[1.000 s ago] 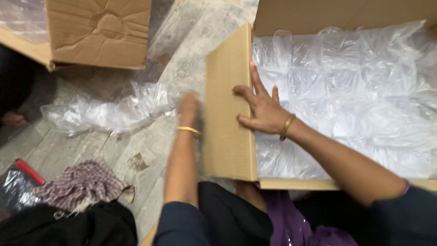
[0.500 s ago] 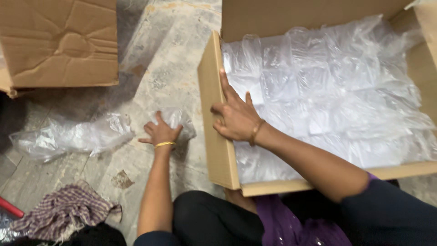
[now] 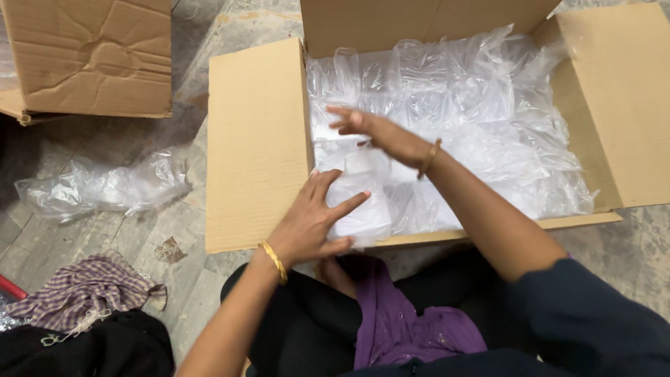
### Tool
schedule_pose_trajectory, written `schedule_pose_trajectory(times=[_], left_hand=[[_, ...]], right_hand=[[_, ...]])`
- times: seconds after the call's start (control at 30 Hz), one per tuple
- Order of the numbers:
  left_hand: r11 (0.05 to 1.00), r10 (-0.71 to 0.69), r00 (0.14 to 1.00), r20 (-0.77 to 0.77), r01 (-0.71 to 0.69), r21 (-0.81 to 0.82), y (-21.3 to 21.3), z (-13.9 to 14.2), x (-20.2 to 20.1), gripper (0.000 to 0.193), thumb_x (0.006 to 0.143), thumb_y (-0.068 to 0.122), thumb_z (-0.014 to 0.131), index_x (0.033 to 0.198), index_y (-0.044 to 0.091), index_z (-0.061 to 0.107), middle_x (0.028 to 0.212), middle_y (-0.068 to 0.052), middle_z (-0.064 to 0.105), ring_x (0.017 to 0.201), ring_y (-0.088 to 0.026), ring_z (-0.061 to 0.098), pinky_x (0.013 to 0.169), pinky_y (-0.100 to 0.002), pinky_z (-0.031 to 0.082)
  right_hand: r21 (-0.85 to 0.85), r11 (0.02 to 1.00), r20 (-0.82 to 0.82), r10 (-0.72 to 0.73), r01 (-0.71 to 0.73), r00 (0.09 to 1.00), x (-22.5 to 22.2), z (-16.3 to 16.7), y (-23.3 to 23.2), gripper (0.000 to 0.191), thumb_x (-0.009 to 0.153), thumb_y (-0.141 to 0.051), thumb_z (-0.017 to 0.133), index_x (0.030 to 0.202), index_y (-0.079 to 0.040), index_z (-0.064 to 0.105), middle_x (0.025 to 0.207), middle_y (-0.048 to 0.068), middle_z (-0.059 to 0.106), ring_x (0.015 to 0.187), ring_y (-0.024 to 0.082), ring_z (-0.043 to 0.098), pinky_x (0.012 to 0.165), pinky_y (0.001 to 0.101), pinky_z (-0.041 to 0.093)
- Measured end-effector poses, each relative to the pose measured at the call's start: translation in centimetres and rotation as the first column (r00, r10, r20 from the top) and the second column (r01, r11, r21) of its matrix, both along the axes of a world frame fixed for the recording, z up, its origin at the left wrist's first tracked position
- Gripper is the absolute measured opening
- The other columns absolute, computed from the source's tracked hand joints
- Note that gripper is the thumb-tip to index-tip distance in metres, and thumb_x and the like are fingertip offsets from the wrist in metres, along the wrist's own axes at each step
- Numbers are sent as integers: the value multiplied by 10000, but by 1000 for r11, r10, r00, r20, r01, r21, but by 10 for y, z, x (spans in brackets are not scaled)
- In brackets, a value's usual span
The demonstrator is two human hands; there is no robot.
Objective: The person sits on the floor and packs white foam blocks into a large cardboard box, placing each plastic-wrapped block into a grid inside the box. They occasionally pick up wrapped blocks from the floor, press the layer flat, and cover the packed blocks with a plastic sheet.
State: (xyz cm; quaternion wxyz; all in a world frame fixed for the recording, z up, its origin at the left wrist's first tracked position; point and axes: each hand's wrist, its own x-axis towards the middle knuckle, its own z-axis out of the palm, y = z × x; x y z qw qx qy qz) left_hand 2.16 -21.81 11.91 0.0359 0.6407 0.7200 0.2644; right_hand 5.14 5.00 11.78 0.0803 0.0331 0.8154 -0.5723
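Observation:
A large open cardboard box (image 3: pixel 258 139) stands on the floor in front of me, filled with several clear plastic packets (image 3: pixel 474 119). My left hand (image 3: pixel 310 220) rests at the box's near left corner, fingers spread, pressing a clear plastic packet (image 3: pixel 359 202) down into the box. My right hand (image 3: pixel 373 129) hovers over the packets in the box's left part, fingers extended and a little blurred, holding nothing that I can see. Both wrists carry gold bangles.
A second cardboard box (image 3: pixel 91 56) lies at the upper left. A crumpled clear plastic bag (image 3: pixel 105 185) lies on the stone floor left of the open box. A checked cloth (image 3: pixel 80 290) and dark fabric (image 3: pixel 84 349) sit at the lower left. My lap is below the box.
My left hand has come from the plastic on the floor to the box's near corner with a packet. My right hand left the box flap and moved over the packets inside.

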Motion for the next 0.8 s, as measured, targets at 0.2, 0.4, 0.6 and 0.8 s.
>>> schedule_pose_trajectory(times=[0.2, 0.4, 0.6, 0.8], left_hand=[[997, 6, 995, -100, -15, -82, -35, -4, -5, 747, 804, 464, 753, 1480, 260, 511, 1579, -247, 265, 1469, -435, 222, 1103, -683, 76], [904, 324, 831, 451, -412, 110, -113, -41, -51, 423, 930, 149, 681, 1339, 50, 633, 1428, -143, 638, 1337, -308, 634, 1117, -419, 510], [392, 913, 408, -11, -885, -250, -165, -133, -250, 598, 925, 400, 719, 1446, 133, 596, 1347, -229, 637, 1215, -407, 615, 1024, -473, 502], [77, 934, 239, -266, -862, -501, -105, -223, -270, 838, 840, 725, 539, 1544, 338, 299, 1679, -189, -15, 1508, -489, 2, 987, -850, 120]], right_hand=[[453, 891, -307, 119, 35, 944, 44, -18, -74, 588, 1080, -464, 410, 1553, -114, 415, 1542, 187, 491, 1452, 358, 417, 1201, 476, 313], [698, 695, -311, 78, 172, 947, 55, -25, -101, 457, 1010, -356, 535, 1389, -103, 581, 1429, 172, 561, 1358, 393, 474, 1084, 462, 409], [722, 665, -297, 49, 191, 954, 55, -12, -105, 421, 971, -337, 574, 1308, -93, 639, 1379, 110, 605, 1207, 343, 559, 1010, 434, 466], [723, 668, -273, 40, 178, 961, 52, -6, -104, 421, 905, -316, 615, 1268, -106, 654, 1365, 81, 617, 1157, 316, 562, 971, 425, 467]])
